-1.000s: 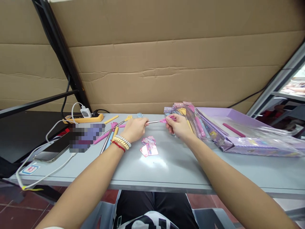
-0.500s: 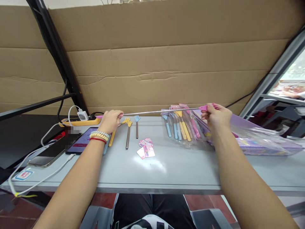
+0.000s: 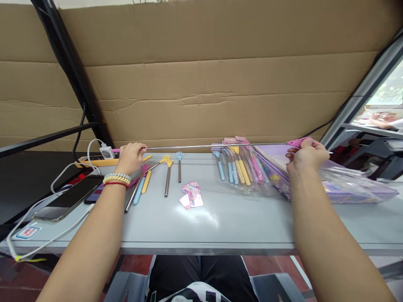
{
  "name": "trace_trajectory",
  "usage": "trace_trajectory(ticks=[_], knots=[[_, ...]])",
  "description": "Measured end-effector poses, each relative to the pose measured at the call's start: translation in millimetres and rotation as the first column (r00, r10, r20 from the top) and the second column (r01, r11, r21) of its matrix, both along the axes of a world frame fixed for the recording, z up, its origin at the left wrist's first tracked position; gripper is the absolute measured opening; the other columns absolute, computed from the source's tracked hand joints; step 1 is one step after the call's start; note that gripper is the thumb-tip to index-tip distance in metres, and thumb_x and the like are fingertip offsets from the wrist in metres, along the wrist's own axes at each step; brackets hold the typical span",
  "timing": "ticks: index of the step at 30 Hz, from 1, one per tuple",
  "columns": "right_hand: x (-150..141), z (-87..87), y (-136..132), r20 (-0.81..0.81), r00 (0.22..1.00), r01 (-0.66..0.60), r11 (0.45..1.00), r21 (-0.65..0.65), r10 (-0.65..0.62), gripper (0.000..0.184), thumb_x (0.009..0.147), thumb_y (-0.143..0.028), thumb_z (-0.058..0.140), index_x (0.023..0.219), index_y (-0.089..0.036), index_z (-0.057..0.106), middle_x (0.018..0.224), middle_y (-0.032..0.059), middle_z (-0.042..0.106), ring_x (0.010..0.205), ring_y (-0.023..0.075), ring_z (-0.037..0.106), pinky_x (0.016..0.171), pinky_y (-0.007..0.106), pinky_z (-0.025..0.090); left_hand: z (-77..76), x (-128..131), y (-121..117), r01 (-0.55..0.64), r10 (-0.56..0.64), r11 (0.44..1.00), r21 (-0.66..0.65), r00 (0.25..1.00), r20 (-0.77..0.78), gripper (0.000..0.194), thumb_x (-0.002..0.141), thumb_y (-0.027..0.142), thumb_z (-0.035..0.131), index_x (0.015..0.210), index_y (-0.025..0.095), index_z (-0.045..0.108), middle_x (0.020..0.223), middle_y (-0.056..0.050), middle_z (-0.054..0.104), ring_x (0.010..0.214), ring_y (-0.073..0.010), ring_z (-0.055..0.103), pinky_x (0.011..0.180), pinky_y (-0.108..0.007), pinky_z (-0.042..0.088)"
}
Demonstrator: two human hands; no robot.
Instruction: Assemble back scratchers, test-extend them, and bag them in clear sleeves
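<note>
A telescopic back scratcher (image 3: 201,146) with a thin metal rod stretches level across the back of the table. My left hand (image 3: 131,156) is closed round its handle end, where a pink tip sticks out to the left. My right hand (image 3: 308,155) pinches the pink claw head at the other end. Below the rod lie loose back scratchers: a yellow-headed one (image 3: 168,176), a blue-headed one (image 3: 179,165), and a pile (image 3: 138,188) with blue, yellow and pink parts beside my left wrist. Small pink cards (image 3: 192,195) lie in front of them.
Bagged back scratchers (image 3: 241,167) lie right of centre, next to a purple package (image 3: 352,191) in clear plastic. At left are a phone (image 3: 67,199), a yellow power strip (image 3: 108,162) and white cables (image 3: 58,237). A cardboard wall (image 3: 204,75) closes the back.
My hands have moved apart, left hand leftward and right hand rightward. The rod between them is longer now. More of the loose pile beside my left wrist shows.
</note>
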State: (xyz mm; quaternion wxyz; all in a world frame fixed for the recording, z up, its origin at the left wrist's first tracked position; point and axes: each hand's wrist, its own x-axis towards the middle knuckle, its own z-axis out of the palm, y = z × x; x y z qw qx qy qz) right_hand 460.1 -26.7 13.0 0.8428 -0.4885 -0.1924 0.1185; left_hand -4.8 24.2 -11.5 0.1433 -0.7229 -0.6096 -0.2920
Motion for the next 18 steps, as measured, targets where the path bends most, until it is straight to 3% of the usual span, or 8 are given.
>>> trace_trajectory(ticks=[9, 18], knots=[[-7.4, 3.2, 1.7, -0.055, 0.997, -0.053, 0.997, -0.058, 0.05, 0.021, 0.083, -0.004, 0.035, 0.093, -0.021, 0.04, 0.058, -0.0055, 0.054, 0.04, 0.0083, 0.047, 0.04, 0.018, 0.028, 0.3, -1.0, -0.2, 0.039, -0.031, 0.995, -0.089, 0.995, 0.09, 0.027, 0.083, 0.027, 0.039, 0.097, 0.02, 0.061, 0.105, -0.009, 0.067, 0.105, -0.0256, 0.054, 0.095, -0.042, 0.032], [-7.5, 5.0, -1.1, -0.118, 0.993, 0.007, 0.999, -0.038, -0.011, 0.016, 0.082, -0.009, 0.035, 0.089, -0.023, 0.04, 0.058, -0.0061, 0.048, 0.042, 0.0106, 0.046, 0.04, 0.022, 0.029, -3.4, 6.4, -1.7, 0.074, -0.064, 0.99, -0.121, 0.994, 0.086, 0.029, 0.083, 0.029, 0.039, 0.095, 0.019, 0.063, 0.095, -0.008, 0.068, 0.096, -0.0244, 0.058, 0.094, -0.042, 0.033]])
